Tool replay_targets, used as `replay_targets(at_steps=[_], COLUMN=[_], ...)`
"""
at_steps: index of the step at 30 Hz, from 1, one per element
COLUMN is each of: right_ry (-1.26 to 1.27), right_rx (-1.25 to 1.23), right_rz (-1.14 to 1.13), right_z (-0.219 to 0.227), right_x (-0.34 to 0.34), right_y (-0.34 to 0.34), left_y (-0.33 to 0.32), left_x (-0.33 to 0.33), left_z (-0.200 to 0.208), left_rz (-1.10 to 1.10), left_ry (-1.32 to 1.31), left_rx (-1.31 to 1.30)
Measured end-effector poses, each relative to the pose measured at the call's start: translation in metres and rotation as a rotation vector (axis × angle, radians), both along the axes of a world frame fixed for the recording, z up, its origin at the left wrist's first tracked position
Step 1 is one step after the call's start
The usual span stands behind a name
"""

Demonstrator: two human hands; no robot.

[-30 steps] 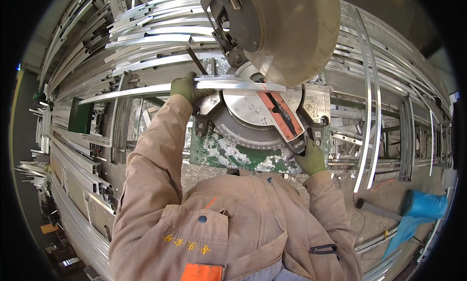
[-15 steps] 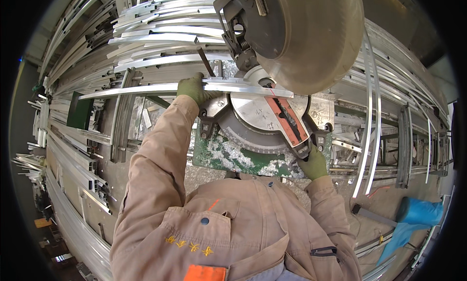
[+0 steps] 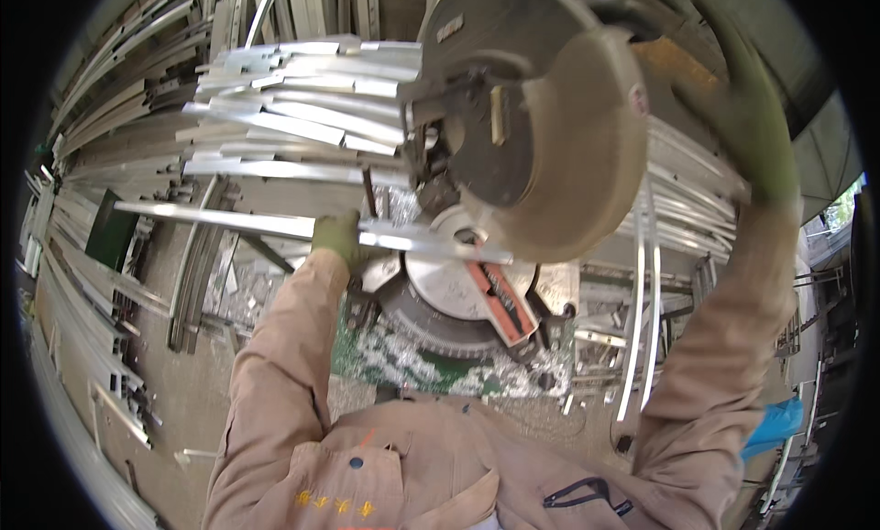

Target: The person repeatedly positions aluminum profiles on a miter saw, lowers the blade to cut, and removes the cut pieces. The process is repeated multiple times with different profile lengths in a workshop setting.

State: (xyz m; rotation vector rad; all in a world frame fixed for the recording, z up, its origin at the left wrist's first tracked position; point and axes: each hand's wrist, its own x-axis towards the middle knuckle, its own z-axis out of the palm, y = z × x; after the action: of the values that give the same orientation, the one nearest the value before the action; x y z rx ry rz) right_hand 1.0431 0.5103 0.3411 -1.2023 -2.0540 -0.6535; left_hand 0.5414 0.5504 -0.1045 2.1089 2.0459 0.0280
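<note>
My left hand (image 3: 337,237), in a green glove, is closed around a long silver metal profile (image 3: 220,218). The bar lies across the round turntable (image 3: 438,287) of a mitre saw, near its fence. Above the table the saw head (image 3: 587,154) stands raised, its round guard over the bar's right end. A red slotted insert (image 3: 498,301) runs through the turntable. My right hand (image 3: 759,136), gloved and blurred by motion, is lifted at the upper right with thumb and fingers apart. It holds nothing that I can see, and the saw's dark handle (image 3: 628,15) is nearest to it.
Stacks of silver profiles (image 3: 302,94) lie behind the saw and more (image 3: 110,347) to the left. Two thin strips (image 3: 639,328) hang down at the right. Metal chips (image 3: 440,374) cover the green base. A blue sheet (image 3: 775,427) is at the lower right.
My right hand has left the saw table's front lever and risen to the upper right. My left hand stays on the profile. The whole view has shifted.
</note>
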Motion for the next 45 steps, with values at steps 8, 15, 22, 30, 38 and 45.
replay_targets(at_steps=[8, 15, 22, 30, 38, 45], right_ry=[0.068, 0.221, 0.135, -0.022, -0.054, -0.048], right_rx=[-0.4, -0.621, -0.603, -0.524, -0.365, -0.358], right_rz=[0.081, 0.085, 0.094, 0.118, 0.207, 0.154], right_z=[-0.009, -0.081, -0.136, -0.156, -0.172, -0.167], right_x=[-0.045, 0.052, 0.056, 0.057, 0.061, 0.047], right_y=[0.042, -0.032, -0.106, -0.123, -0.119, -0.119], left_y=[-0.001, 0.002, 0.003, 0.006, 0.01, 0.01], left_x=[-0.007, 0.001, 0.004, 0.002, 0.004, 0.002], left_z=[-0.024, -0.012, -0.007, -0.012, -0.011, -0.01], left_rz=[-0.051, -0.018, 0.006, 0.01, -0.019, 0.006], left_ry=[-0.018, 0.008, -0.003, -0.01, -0.005, -0.008], left_rx=[0.154, 0.016, 0.016, 0.012, -0.015, -0.018])
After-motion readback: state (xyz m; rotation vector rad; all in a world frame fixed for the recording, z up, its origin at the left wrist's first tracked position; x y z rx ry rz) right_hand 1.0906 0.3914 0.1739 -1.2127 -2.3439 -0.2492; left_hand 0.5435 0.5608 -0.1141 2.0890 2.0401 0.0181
